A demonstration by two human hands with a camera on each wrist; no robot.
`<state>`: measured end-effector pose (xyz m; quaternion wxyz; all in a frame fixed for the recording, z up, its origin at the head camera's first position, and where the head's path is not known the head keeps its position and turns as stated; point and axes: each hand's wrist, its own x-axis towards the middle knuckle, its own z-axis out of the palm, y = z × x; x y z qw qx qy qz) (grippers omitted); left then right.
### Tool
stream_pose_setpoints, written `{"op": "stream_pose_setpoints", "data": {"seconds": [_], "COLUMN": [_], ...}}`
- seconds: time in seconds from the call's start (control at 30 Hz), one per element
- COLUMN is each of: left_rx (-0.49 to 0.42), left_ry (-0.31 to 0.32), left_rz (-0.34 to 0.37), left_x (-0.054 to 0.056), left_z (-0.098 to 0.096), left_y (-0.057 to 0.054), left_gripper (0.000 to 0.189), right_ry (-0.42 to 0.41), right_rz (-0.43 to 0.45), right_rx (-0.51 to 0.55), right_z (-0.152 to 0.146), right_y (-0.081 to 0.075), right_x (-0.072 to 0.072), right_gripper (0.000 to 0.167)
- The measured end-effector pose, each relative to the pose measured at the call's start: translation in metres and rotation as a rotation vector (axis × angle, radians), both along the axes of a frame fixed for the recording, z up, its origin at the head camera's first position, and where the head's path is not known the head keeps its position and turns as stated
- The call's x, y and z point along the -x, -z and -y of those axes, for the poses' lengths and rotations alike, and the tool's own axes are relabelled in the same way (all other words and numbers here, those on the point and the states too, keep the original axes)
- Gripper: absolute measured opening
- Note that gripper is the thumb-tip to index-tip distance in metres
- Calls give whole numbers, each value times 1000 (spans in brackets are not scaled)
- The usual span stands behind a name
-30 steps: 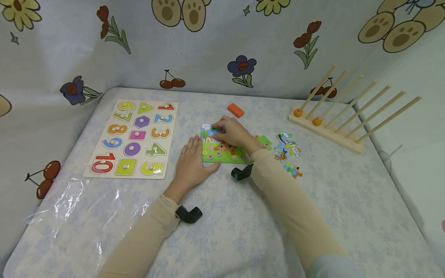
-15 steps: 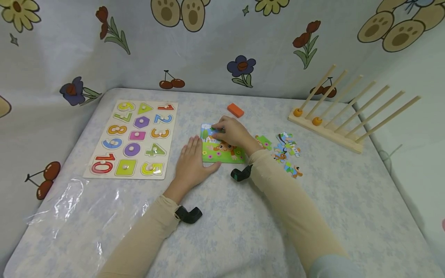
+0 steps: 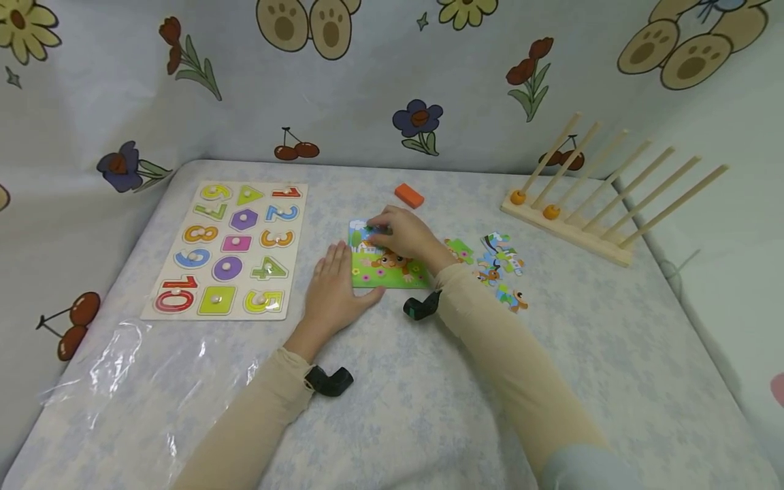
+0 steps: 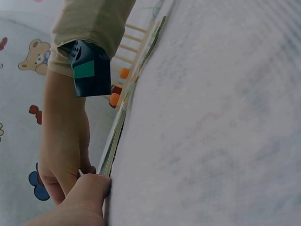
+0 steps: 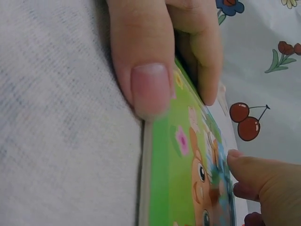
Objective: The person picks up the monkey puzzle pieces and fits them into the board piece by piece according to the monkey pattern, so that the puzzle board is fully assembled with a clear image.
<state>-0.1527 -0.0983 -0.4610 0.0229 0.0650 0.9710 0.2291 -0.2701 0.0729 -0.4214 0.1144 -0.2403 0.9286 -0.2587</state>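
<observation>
A small jigsaw puzzle board (image 3: pixel 392 278) with a cartoon monkey on green grass lies flat in the middle of the table. My left hand (image 3: pixel 333 292) rests flat along its left side, fingers straight, thumb touching the near edge; in the right wrist view that thumb (image 5: pixel 150 89) presses against the board's corner. My right hand (image 3: pixel 404 235) reaches over the upper part of the board, thumb and index finger curled onto a puzzle piece in the blue area. The piece is mostly hidden by the fingers. Loose puzzle pieces (image 3: pixel 502 255) lie to the right, some partly overlapping.
A wooden number-and-shape board (image 3: pixel 245 278) lies at the left. An orange block (image 3: pixel 409 196) sits behind the puzzle. At the back right stands a wooden peg rack (image 3: pixel 569 231) with two orange beads. Clear plastic film (image 3: pixel 116 367) lies at the front left.
The whole head view has shifted slightly. Both hands keep nearly the same places at the puzzle board, and the loose pieces have not moved.
</observation>
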Motion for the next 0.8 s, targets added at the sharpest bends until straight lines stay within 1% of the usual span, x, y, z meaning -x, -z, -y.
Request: {"op": "stream_pose_setpoints", "data": {"seconds": [0.17, 0.4, 0.53, 0.8], "left_rx": [-3, -2, -1, -10], "left_ry": [-7, -4, -1, 5], "left_rz": [2, 1, -8, -14], "left_x": [0, 0, 0, 0], "left_z": [0, 0, 0, 0], "left_y": [1, 1, 2, 2], "left_gripper": [111, 112, 112, 111], "right_ry": [41, 123, 169, 254], "right_rz": [11, 17, 6, 8], "right_rx": [88, 153, 163, 146], "right_z": [-18, -62, -88, -128], "right_y": [-9, -19, -21, -16], "right_x": [1, 3, 1, -6], "right_gripper": [41, 37, 35, 36]}}
